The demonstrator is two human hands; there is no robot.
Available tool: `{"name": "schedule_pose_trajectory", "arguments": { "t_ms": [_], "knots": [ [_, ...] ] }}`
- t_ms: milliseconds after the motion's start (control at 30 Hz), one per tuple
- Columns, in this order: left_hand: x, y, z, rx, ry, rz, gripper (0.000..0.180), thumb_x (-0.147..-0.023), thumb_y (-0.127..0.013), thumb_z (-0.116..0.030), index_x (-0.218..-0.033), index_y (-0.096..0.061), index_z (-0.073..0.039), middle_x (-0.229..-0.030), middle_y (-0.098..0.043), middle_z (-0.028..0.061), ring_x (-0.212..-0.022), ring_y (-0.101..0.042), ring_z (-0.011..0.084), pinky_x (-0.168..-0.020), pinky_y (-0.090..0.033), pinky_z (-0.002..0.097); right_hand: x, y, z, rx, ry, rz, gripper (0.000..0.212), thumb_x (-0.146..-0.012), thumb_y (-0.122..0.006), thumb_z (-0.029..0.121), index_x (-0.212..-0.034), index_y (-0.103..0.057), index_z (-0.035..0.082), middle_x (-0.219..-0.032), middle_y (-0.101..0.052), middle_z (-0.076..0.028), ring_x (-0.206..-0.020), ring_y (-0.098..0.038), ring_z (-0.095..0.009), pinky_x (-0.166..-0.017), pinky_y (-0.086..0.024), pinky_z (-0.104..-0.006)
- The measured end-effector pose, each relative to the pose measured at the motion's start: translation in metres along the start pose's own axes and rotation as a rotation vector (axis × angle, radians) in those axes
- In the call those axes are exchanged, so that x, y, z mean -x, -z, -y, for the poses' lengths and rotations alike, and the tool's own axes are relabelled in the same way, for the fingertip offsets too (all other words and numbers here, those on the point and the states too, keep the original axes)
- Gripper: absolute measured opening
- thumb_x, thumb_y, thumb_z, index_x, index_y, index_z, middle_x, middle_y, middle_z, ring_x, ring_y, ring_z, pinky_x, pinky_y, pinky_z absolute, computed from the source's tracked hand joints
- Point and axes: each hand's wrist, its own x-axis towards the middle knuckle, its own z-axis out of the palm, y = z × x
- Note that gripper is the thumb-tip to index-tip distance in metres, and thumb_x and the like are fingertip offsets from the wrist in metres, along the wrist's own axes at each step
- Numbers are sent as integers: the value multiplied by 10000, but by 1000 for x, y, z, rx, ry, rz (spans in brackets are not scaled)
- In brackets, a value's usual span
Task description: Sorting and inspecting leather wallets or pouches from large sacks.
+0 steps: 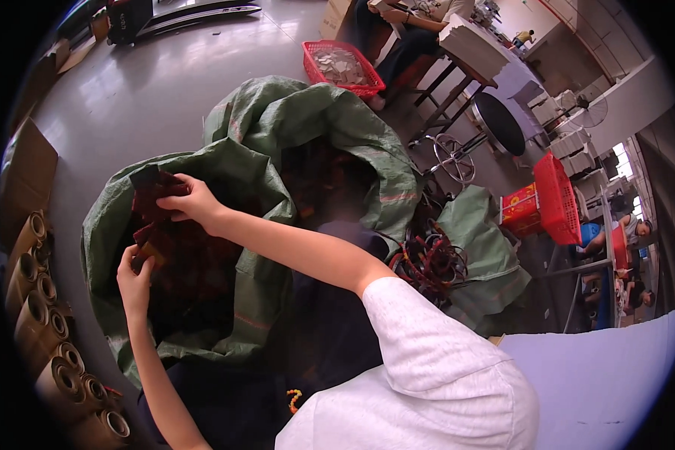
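Over the mouth of a green woven sack (101, 225), my right hand (195, 204) is closed on a dark red, flat, folded piece (147, 201) with a blackish end. It may be cloth or a strap; its kind does not show. Just below and nearer to me, my left hand (135, 281) pinches a dark part under the red piece, and I cannot tell whether it belongs to the same piece. Deep in the sack lie more dark red pieces (191, 259), partly in shadow. A second green sack (337, 105) stands open to the right, with reddish-dark contents.
A tangle of dark red and black loops (431, 259) lies by another green sack (480, 247). Rolls (34, 311) line the left. Beyond stand a red basket of small pale pieces (305, 56) and a round stool (498, 124). People work at tables at the right.
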Motion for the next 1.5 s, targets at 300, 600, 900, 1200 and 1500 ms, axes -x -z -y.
{"name": "schedule_pose_trajectory", "arguments": {
  "t_ms": [300,600,900,1200,1500],
  "knots": [
    [-2,-4,14,112,-133,-148,667,-852,-608,-239,-1402,-241,-158,-1360,-346,154,-1195,-407,259,-991,-329,346,-5,2,4,66,-126,101,434,-784,-673,222,-1136,-483,53,-1048,-559,-78,-946,-574,-185,-676,-547,-353],
    [15,-19,4,868,336,-46,609,-885,-549,-380,-1364,-212,-214,-1249,-420,72,-1098,-485,223,-833,-479,400,13,-36,-68,504,298,442,392,-815,-609,176,-1173,-539,34,-1098,-579,-114,-1035,-543,-198,-893,-429,-324],
    [-1,-18,14,862,230,-189,632,-836,-627,-177,-1345,-253,-175,-1045,-507,43,-950,-549,155,-817,-484,369,-5,-9,-29,114,-237,43,230,-844,-594,182,-1051,-574,84,-963,-614,-26,-885,-586,-132,-739,-500,-319],
    [0,2,28,655,160,-141,820,-774,-695,-174,-1404,-172,-133,-1027,-521,61,-907,-558,146,-785,-482,321,-9,-17,-19,216,-224,-160,258,-856,-538,169,-1091,-588,78,-1021,-606,-15,-947,-554,-137,-869,-420,-376],
    [-17,-1,68,-22,13,-263,911,-780,-672,-406,-1391,-168,43,-1430,-243,212,-1325,-246,275,-1067,-207,311,-49,36,-40,1251,89,-213,642,-707,-628,219,-1265,-391,10,-1196,-440,-245,-1138,-447,-337,-927,-419,-403]
  ]
}}
